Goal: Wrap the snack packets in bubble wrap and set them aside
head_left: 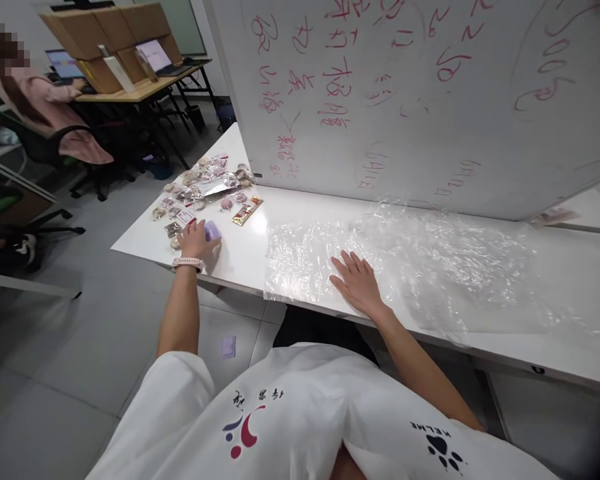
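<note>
On the left part of the white table, my left hand (196,241) has its thumb and fingers around a small light-purple packet (212,231); part of the packet is hidden by the hand. Right beside that hand lies a heap of small wrapped snacks (183,193), with a silvery packet (218,185) across it. A gold and red sachet (247,211) rests flat a little to the right. My right hand (356,281) lies palm down with fingers spread on a sheet of clear bubble wrap (300,257), which bunches up farther right.
A whiteboard (300,80) with red writing stands along the table's (145,241) back edge. Another purple packet (229,346) is on the floor below. At the upper left, a seated person (50,100) in pink works at a desk (153,88) with laptops.
</note>
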Available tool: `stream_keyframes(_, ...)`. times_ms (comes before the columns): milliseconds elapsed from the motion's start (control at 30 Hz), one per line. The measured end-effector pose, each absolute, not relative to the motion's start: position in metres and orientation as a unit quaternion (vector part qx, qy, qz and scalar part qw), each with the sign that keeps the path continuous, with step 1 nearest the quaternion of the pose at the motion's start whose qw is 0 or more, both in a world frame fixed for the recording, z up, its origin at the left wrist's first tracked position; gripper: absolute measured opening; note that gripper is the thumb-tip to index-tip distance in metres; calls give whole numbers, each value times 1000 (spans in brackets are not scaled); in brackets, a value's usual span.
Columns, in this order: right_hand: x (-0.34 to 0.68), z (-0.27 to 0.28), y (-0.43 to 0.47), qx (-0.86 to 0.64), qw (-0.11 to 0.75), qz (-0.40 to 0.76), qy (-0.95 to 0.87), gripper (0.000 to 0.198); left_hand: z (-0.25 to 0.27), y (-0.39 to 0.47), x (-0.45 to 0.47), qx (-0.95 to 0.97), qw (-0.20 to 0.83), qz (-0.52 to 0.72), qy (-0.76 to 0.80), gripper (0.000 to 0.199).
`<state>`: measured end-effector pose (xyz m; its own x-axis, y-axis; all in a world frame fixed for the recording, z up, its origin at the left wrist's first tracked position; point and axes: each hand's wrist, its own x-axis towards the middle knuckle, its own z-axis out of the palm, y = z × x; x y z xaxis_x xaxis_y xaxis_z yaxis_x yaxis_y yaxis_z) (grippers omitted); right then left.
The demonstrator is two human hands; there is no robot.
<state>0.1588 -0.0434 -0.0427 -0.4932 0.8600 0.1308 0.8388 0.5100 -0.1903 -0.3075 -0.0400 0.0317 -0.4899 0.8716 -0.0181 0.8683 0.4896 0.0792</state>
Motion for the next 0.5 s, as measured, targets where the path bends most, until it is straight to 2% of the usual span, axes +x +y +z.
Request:
stream_keyframes(67, 159, -44, -44, -488, 111, 38, -865, 57, 31, -38, -330, 531, 83, -27, 843, 86)
stream_keyframes(133, 158, -46, -43, -484, 115, 30, -867, 57, 27, -36, -338, 561, 90, -54, 821, 84)
stream_keyframes(267, 157, -48, -43, -482, 125, 22, -867, 55, 19, -30, -332, 579, 9, -36, 814, 59)
stream_keyframes(333, 158, -48, -44, -481, 130, 19, -867, 55, 19, -24, -327, 566, -9, -3, 825, 49)
stream_keyframes(500, 158, -47, -45, -481, 132, 13, -867, 53, 47, 15, -326, 500, -107, 178, 841, 56)
